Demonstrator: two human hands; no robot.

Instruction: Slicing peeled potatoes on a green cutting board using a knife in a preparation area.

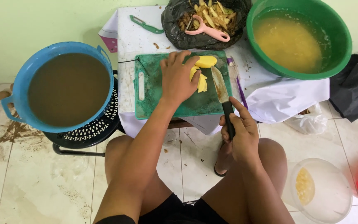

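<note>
A green cutting board [152,97] lies on a small white table. My left hand [178,79] presses down on pieces of peeled yellow potato [204,70] on the board. My right hand [239,135] grips the black handle of a kitchen knife [219,85]. Its blade rests on the board just right of the potato pieces, tip pointing away from me. Part of the potato is hidden under my left fingers.
A blue basin of brown water [63,87] sits on a black stool at left. A green basin of yellowish water [297,37] stands at back right. A black bag of peelings [206,23] holds a pink peeler [210,31]; a green peeler [146,25] lies beside it. A clear plastic container [322,191] stands on the floor.
</note>
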